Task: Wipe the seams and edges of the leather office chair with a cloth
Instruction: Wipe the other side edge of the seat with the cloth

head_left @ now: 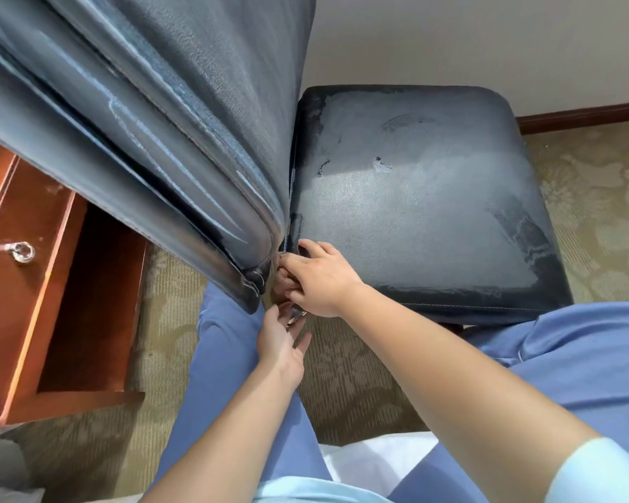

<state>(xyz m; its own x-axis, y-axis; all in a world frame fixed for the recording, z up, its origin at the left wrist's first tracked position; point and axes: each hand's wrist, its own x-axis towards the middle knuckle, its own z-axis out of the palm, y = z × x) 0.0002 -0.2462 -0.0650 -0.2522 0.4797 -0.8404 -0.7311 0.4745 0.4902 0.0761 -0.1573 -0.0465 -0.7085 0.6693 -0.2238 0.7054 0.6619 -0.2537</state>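
Only 1 view is given, from a wide-angle camera on the person's head. It looks steeply down and forward, close over the chair: the backrest looms at upper left, very near the lens, with the seat beyond it at centre right. Both forearms enter from the bottom edge, and the carpet lies below. Straight lines bow toward the frame edges.

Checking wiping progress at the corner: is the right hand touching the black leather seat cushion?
Touching. The head view shows the right hand with fingers lying on the black leather seat cushion at its rear corner.
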